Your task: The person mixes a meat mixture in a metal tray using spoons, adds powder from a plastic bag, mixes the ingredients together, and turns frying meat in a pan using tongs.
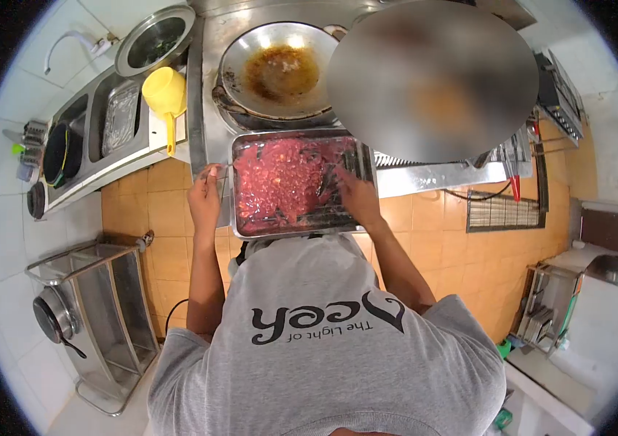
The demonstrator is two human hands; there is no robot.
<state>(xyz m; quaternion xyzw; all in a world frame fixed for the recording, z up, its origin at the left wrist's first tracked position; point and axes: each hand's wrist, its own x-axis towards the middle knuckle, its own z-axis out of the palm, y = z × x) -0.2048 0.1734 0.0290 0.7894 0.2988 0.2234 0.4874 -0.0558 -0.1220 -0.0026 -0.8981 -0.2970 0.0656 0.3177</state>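
Observation:
A rectangular metal tray [367, 168] lies in front of the stove, close to my body, with a wet red mass [280, 178] spread over its left and middle. My right hand [357, 195] reaches over the tray's right part, its fingers at the edge of the red mass; whether they hold anything is too blurred to tell. Beside the tray's left edge is my left hand [209, 190], raised with its fingers drawn together near a thin wire-like thing I cannot make out. Directly behind the tray sits a wok [280, 73] with brownish oil in it.
A yellow dipper [164, 91] lies left of the wok, near a metal pot [155, 45] and a sink [116, 112]. A large blurred oval hides the stove's right side. A wire rack [105, 291] stands at the lower left. Red-handled tongs [516, 187] hang at the right.

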